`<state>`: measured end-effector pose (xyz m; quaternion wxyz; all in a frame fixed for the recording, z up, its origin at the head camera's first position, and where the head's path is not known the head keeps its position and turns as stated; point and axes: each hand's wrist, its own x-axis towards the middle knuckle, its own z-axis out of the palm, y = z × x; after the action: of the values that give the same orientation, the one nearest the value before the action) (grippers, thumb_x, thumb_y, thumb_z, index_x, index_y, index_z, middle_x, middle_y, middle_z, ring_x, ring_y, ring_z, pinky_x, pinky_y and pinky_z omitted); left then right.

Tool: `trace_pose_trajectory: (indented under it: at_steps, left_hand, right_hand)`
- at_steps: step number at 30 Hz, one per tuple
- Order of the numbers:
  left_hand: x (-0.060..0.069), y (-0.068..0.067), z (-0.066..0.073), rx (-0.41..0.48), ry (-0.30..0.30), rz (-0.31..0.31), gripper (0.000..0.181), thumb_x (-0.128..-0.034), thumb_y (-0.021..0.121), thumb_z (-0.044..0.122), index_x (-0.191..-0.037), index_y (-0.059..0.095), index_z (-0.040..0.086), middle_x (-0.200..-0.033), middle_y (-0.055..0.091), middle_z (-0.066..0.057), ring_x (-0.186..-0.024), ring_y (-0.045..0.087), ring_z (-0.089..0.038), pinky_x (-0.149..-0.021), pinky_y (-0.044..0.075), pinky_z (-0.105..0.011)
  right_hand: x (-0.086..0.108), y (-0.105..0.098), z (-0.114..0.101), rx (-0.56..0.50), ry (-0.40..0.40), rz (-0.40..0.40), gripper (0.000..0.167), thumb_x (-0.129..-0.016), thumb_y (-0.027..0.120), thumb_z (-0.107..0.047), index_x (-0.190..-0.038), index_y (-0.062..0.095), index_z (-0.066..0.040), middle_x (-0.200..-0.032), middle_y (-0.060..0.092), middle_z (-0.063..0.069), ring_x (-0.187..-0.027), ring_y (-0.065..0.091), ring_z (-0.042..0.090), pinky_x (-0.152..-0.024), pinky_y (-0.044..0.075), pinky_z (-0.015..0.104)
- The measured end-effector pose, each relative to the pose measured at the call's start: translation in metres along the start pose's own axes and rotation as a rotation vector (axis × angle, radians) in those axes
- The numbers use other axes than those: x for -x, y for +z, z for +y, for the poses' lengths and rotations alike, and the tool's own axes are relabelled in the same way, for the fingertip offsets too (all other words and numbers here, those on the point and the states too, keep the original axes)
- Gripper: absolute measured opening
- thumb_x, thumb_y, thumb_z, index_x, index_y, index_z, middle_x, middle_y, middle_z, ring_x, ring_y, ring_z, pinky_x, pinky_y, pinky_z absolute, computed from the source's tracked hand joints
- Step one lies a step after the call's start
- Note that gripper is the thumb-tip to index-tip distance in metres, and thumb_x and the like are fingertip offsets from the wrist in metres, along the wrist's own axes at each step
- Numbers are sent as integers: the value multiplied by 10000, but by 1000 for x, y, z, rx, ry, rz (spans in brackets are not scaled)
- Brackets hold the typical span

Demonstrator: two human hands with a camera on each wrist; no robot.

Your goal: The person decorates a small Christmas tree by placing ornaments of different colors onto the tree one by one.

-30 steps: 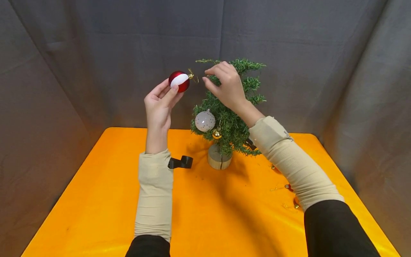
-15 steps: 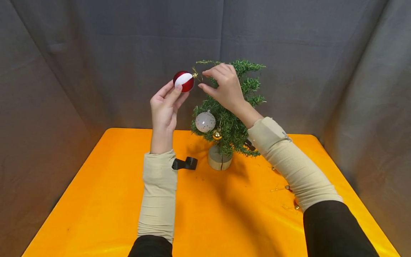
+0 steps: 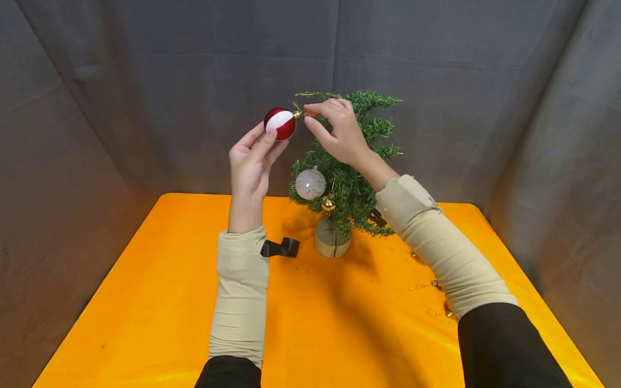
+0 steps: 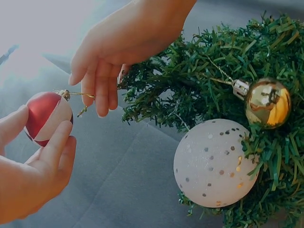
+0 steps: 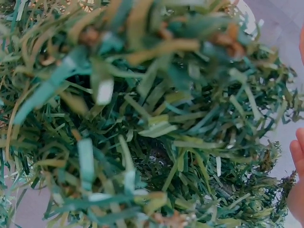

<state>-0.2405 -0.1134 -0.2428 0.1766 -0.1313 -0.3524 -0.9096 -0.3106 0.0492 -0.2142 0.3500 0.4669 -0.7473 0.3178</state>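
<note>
My left hand (image 3: 249, 167) holds a red and white Christmas bauble (image 3: 280, 125) by its sides, with the thumb in front. Its gold cap and string loop (image 4: 85, 95) point right, towards my right hand (image 3: 342, 132). There the fingers are extended and the thumb stands apart; the fingertips are at the loop, seemingly touching it. Behind that hand rises a small artificial Christmas tree (image 3: 351, 186) on a round wooden base (image 3: 332, 240). A white dotted bauble (image 4: 213, 164) and a small gold bauble (image 4: 268, 103) hang on its lower left side. Branches fill most of the right wrist view.
An orange cloth (image 3: 145, 302) covers the table. Several small ornaments with gold strings, one of them a partly hidden ornament (image 3: 435, 283), lie by my right forearm. A black strap-like piece (image 3: 281, 248) sticks out from my left sleeve. Grey curtains (image 3: 218, 81) enclose the table.
My left hand has moved a little to the right with the red and white bauble, bringing its cap up to my right fingertips. The right hand has shifted slightly left.
</note>
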Motion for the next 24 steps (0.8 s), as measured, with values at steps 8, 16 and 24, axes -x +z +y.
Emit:
trace_pose_trajectory:
  at_steps: [8, 16, 24]
  left_hand:
    - [1, 1, 0, 27, -15, -16, 330, -825, 548, -94, -1147, 513, -155, -1098, 550, -231, -950, 590, -288, -779, 474, -365]
    - [1, -2, -1, 32, -14, -3, 335, -821, 557, -92, -1147, 512, -157, -1083, 555, -228, -932, 594, -279, -779, 475, -370]
    - [2, -12, -4, -18, -36, 15, 364, -820, 587, -43, -1164, 513, -137, -1141, 522, -222, -979, 570, -285, -789, 475, -352]
  right_hand:
    - [-2, 0, -1, -9, 12, -25, 191, -884, 526, -66, -991, 651, 31, -944, 649, 120, -929, 545, 228, -985, 228, 315]
    - [-3, 2, 0, 6, -27, 3, 131, -874, 558, -57, -813, 655, 5, -830, 648, 107, -843, 561, 223, -952, 265, 342]
    - [-5, 0, -1, -14, -4, 20, 97, -839, 618, -64, -822, 681, 7, -827, 656, 105, -821, 574, 220, -946, 281, 329]
